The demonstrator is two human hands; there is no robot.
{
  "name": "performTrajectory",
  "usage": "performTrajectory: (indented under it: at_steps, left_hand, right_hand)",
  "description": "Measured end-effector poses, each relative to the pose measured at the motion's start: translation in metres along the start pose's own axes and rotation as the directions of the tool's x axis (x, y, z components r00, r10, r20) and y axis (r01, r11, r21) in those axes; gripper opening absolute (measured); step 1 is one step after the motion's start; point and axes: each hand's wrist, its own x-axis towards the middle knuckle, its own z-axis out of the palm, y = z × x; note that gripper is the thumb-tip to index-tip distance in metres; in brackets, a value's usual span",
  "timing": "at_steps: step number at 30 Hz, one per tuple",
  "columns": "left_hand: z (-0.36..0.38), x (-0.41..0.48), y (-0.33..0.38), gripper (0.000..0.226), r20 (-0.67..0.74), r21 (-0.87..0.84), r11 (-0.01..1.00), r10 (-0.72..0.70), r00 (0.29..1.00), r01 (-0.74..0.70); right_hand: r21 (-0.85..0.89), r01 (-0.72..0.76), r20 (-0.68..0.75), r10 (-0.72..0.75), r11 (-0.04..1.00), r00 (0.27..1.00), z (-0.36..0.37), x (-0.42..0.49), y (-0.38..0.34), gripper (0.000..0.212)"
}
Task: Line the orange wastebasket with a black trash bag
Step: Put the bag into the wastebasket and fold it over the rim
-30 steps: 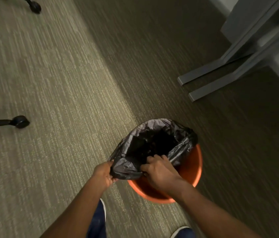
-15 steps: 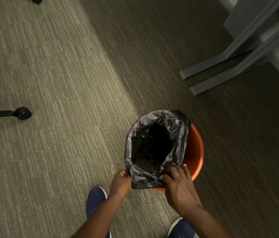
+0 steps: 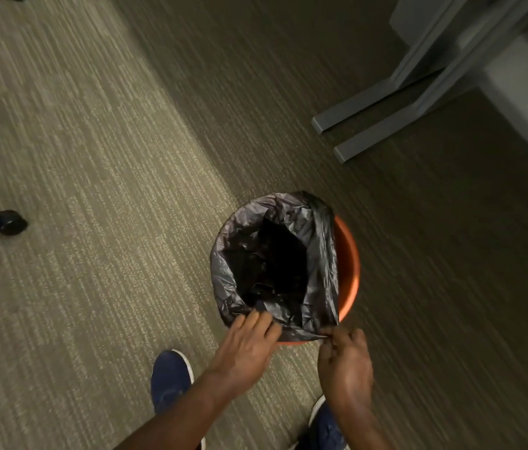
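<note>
Fingers on black trash bag, orange wastebasket mostly hidden

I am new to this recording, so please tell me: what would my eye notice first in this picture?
First the black trash bag, open, in the orange wastebasket at the centre, its rim bare on the right. Then the left hand lying flat on the bag's near edge and the right hand pinching its corner. Grey furniture legs stand at the upper right.
</note>
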Motion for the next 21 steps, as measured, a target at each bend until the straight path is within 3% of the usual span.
performTrajectory:
  at_steps: [3,5,7,10,12,14,17,19,21]
  left_hand:
    - [0.010,-0.004,0.012,0.052,0.019,-0.030,0.997,0.074,0.997,-0.074]
    - [0.013,-0.008,0.021,0.039,0.068,-0.049,0.990,0.138,0.988,-0.135]
    - [0.015,-0.009,0.028,0.037,0.136,-0.044,0.984,0.176,0.975,-0.171]
    - [0.013,-0.007,0.040,0.045,0.234,0.016,0.985,0.165,0.958,-0.173]
    - [0.010,-0.003,0.050,0.053,0.325,0.045,0.992,0.101,0.940,-0.122]
    - [0.007,0.001,0.060,0.055,0.413,-0.035,0.999,0.045,0.910,-0.033]
    - [-0.005,0.018,0.068,0.023,0.276,-0.159,0.985,0.115,0.954,-0.073]
    - [-0.014,0.041,0.067,0.021,0.133,-0.189,0.973,0.157,0.979,-0.130]
    - [-0.022,0.078,0.063,0.028,0.031,-0.094,0.980,0.178,0.984,-0.174]
  right_hand:
    - [0.277,-0.295,0.046,0.294,0.915,0.955,0.004,0.003,0.005,0.016]
    - [0.402,-0.424,0.105,0.419,0.812,0.902,0.008,0.006,0.010,0.019]
    - [0.466,-0.469,0.133,0.465,0.750,0.875,0.012,0.010,0.016,0.024]
    - [0.510,-0.515,0.171,0.506,0.689,0.846,0.020,0.021,0.023,0.012]
    - [0.531,-0.533,0.185,0.524,0.659,0.831,0.022,0.029,0.027,0.008]
    - [0.555,-0.524,0.188,0.516,0.646,0.835,0.023,0.036,0.030,0.010]
    - [0.552,-0.474,0.172,0.462,0.686,0.870,0.019,0.041,0.034,0.019]
    - [0.528,-0.447,0.163,0.431,0.722,0.888,0.016,0.044,0.036,0.013]
    - [0.500,-0.441,0.155,0.424,0.746,0.892,0.016,0.050,0.038,0.010]
